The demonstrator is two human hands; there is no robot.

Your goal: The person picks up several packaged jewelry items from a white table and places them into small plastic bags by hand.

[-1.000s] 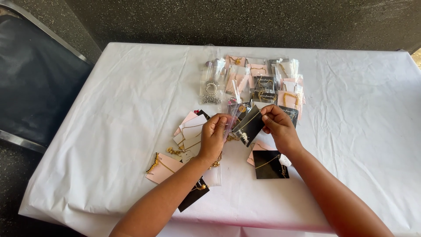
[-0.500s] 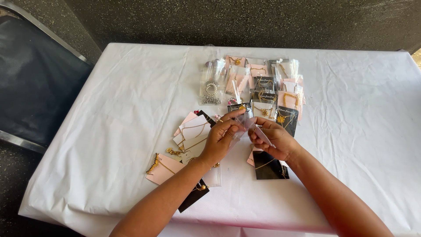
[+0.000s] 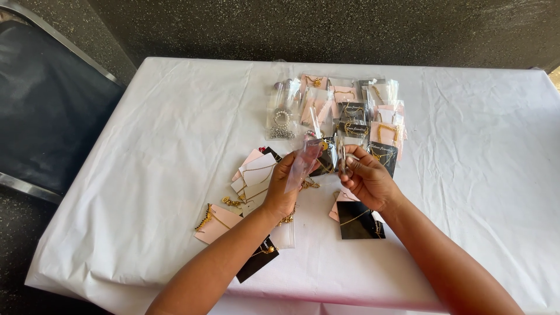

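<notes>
White cloth covers the table (image 3: 175, 116), with bagged jewellery cards (image 3: 344, 108) stacked at the far side and bare cards (image 3: 254, 175) lying near the left hand (image 3: 283, 189). That hand pinches a clear sleeve (image 3: 303, 163) above the cloth; the right hand (image 3: 367, 181) grips a dark card (image 3: 341, 157) at its mouth. Bagging seems underway, and sliding the card in needs the mouth kept open.
</notes>
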